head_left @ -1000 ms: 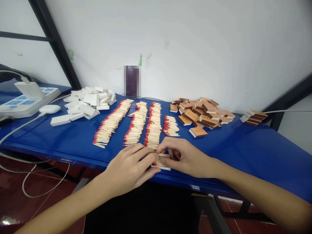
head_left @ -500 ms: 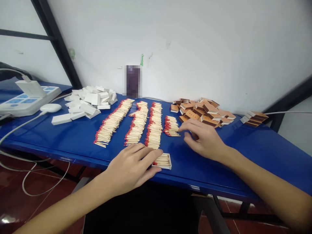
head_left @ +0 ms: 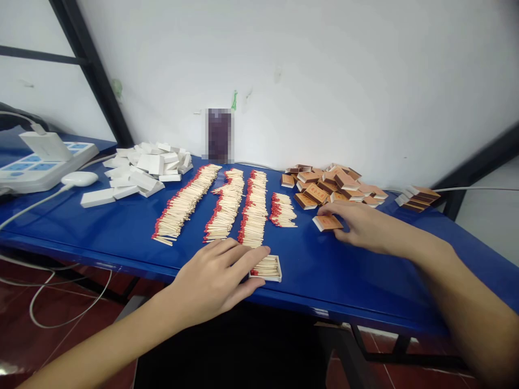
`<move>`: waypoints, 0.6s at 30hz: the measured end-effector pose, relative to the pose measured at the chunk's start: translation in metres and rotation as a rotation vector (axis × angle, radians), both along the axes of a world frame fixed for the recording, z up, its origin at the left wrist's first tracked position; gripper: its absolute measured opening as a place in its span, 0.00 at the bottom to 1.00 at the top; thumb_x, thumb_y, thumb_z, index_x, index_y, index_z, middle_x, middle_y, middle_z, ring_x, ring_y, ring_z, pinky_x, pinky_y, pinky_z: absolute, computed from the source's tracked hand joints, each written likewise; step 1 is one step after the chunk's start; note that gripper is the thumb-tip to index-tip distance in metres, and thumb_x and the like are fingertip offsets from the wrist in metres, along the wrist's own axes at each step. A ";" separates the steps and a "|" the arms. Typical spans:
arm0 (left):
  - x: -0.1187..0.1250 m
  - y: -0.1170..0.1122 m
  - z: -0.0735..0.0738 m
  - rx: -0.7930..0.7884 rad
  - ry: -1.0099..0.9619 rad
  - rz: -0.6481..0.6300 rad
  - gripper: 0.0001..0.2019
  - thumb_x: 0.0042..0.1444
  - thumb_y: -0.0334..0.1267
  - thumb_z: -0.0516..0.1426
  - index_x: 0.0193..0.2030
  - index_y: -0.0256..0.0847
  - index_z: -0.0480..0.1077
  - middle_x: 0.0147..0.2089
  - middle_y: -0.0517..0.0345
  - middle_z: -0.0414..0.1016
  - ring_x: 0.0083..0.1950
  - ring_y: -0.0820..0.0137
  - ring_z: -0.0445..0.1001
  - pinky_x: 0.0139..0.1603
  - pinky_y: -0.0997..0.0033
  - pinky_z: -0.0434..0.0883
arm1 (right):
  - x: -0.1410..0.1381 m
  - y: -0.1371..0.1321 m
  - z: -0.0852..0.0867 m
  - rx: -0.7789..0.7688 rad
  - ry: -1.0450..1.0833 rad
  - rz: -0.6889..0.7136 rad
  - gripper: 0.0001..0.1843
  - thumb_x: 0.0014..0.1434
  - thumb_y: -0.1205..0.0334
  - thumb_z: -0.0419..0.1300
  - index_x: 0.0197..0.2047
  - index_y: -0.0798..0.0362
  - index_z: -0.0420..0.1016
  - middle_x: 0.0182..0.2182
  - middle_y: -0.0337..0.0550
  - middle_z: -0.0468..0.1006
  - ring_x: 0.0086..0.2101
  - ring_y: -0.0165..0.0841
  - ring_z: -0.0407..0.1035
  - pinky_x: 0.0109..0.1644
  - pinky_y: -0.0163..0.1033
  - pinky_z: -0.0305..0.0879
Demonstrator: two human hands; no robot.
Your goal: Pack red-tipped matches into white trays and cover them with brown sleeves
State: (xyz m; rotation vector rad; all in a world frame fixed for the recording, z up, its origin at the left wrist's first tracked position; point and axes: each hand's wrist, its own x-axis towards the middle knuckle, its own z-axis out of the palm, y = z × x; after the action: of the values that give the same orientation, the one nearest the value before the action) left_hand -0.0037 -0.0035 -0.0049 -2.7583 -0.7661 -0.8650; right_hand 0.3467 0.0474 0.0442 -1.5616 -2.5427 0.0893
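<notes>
Near the table's front edge, my left hand (head_left: 221, 275) grips a white matchbox tray (head_left: 279, 268) between thumb and fingers. Red-tipped matches (head_left: 266, 266) lie inside that tray. On the right, my right hand (head_left: 357, 222) holds an orange-brown matchbox sleeve (head_left: 327, 222) by its right end, thumb on the near side. Beyond it is a pile of similar matchbox sleeves (head_left: 314, 193). Between the hands and the wall, several rows of loose matches (head_left: 253, 213) lie on the blue table (head_left: 308, 270); a shorter row of matches (head_left: 283, 209) is nearest the right hand.
A heap of white trays (head_left: 150, 162) sits at the back left. Beside it are a power strip (head_left: 52, 167) with a plugged charger and a white cable. A few stacked matchbox sleeves (head_left: 419, 198) stand at the far right. Behind everything rises a white wall (head_left: 324, 81).
My right hand has moved right from beside the short match row and now holds a matchbox sleeve from the pile's side. My left hand stays on the tray.
</notes>
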 end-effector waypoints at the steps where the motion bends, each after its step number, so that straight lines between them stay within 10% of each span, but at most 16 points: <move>1: 0.000 0.000 0.000 -0.002 0.000 -0.003 0.16 0.69 0.41 0.54 0.59 0.38 0.64 0.47 0.51 0.78 0.44 0.63 0.77 0.46 0.62 0.74 | -0.006 -0.004 0.003 -0.038 0.010 0.013 0.19 0.51 0.68 0.62 0.48 0.50 0.76 0.42 0.47 0.80 0.40 0.44 0.74 0.42 0.44 0.68; 9: 0.001 0.000 0.001 -0.004 -0.030 0.031 0.17 0.67 0.44 0.55 0.59 0.38 0.65 0.45 0.50 0.78 0.44 0.62 0.76 0.46 0.61 0.74 | -0.066 -0.038 0.013 -0.185 0.127 0.249 0.18 0.49 0.49 0.71 0.41 0.48 0.76 0.31 0.39 0.74 0.31 0.34 0.66 0.34 0.37 0.62; 18: -0.001 0.000 0.000 -0.091 -0.065 0.052 0.19 0.66 0.45 0.57 0.59 0.39 0.65 0.46 0.51 0.77 0.44 0.62 0.73 0.46 0.61 0.72 | -0.081 -0.040 -0.002 -0.184 0.269 0.310 0.15 0.52 0.55 0.69 0.38 0.51 0.71 0.20 0.28 0.59 0.19 0.24 0.52 0.23 0.32 0.50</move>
State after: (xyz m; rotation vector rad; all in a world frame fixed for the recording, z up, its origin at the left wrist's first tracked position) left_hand -0.0046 -0.0035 -0.0049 -2.7870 -0.9056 -0.9358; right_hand 0.2661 0.0076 0.0419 -1.1025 -2.5889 0.5449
